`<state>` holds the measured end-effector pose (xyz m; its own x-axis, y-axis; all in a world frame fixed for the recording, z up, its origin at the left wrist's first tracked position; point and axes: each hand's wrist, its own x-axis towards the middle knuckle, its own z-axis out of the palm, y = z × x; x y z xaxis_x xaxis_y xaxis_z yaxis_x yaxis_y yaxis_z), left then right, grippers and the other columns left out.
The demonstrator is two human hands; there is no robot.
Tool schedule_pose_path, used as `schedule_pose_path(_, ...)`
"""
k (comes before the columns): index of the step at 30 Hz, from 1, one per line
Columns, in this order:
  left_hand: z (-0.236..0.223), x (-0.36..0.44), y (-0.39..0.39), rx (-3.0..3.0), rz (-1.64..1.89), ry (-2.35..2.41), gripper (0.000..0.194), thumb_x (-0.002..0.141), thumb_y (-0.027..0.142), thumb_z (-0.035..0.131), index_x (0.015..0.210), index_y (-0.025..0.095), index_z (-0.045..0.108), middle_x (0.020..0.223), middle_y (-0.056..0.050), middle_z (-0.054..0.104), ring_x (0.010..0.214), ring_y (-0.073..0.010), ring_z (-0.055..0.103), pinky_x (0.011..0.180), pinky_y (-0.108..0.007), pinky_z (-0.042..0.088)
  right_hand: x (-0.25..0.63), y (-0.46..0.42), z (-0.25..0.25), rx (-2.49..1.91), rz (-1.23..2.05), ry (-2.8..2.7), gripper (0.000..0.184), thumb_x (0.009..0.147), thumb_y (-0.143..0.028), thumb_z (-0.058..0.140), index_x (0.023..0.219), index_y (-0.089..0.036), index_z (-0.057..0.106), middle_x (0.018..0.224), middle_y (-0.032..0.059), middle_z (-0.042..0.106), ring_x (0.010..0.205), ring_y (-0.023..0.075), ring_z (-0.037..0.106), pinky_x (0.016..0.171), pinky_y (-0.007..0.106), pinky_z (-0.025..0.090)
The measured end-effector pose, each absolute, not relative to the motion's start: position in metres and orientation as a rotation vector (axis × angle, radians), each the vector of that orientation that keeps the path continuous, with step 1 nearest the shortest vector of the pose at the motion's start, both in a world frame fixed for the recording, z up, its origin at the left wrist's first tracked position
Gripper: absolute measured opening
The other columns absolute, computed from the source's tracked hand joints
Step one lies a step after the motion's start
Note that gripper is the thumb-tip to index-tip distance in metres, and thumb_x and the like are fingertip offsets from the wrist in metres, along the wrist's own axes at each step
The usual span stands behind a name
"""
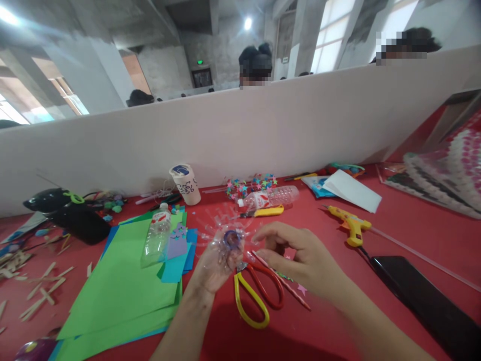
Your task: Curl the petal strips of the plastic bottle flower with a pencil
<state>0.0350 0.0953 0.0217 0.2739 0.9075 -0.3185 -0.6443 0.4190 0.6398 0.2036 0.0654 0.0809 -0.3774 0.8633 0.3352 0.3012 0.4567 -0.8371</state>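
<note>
In my left hand (213, 268) rests a clear plastic bottle top (220, 238), cut into strips that splay outward round a purple-blue ring at its neck. My fingers are partly hidden behind the clear plastic. To its right, my right hand (291, 253) hovers close to the strips, thumb and forefinger apart, the other fingers curled; I see nothing between them. Below both hands lie scissors (252, 298) with one yellow and one red handle. A pinkish pencil-like stick (295, 291) lies beside them. A yellow box cutter (268, 211) and a clear labelled bottle (276, 197) lie just beyond.
Green sheets (124, 281) and another clear bottle (157, 235) lie left, near a black bottle (71, 215) and scattered wooden sticks (47, 291). A paper cup (185, 184) stands behind. On the right are a yellow glue gun (351, 225) and a black phone-like slab (424, 301).
</note>
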Motion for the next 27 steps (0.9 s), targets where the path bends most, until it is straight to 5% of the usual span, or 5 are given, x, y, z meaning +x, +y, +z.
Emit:
schedule_pose_path(13,0.005,0.031,0.099,0.380,0.975,0.588,0.024,0.082,0.028,0.047,0.068,0.012,0.059,0.057,-0.002,0.057,0.041,-0.0033,0.046,0.041,-0.012,0.040,0.203,0.067,0.078,-1.025,0.840,-1.843,0.011,0.079,-0.029,0.055,0.086,-0.021,0.057,0.055,-0.0032,0.052,0.049,0.0098,0.046,0.046,0.020,0.036)
schedule_pose_path(20,0.002,0.030,0.100,0.360,0.949,0.636,0.024,0.082,0.031,0.047,0.072,0.012,0.059,0.058,-0.001,0.056,0.042,-0.0028,0.046,0.041,-0.011,0.040,0.198,0.070,0.074,-0.846,1.472,-1.447,0.012,0.081,-0.029,0.053,0.081,-0.018,0.054,0.056,-0.0022,0.058,0.047,0.0092,0.054,0.047,0.022,0.046)
schedule_pose_path(27,0.006,0.030,0.098,0.391,0.959,0.605,0.023,0.082,0.029,0.047,0.071,0.012,0.058,0.058,-0.001,0.057,0.043,-0.0032,0.047,0.043,-0.012,0.042,0.197,0.070,0.076,-0.838,1.583,-1.343,0.017,0.077,-0.029,0.059,0.070,-0.014,0.053,0.056,-0.0007,0.060,0.048,0.0083,0.055,0.047,0.021,0.048)
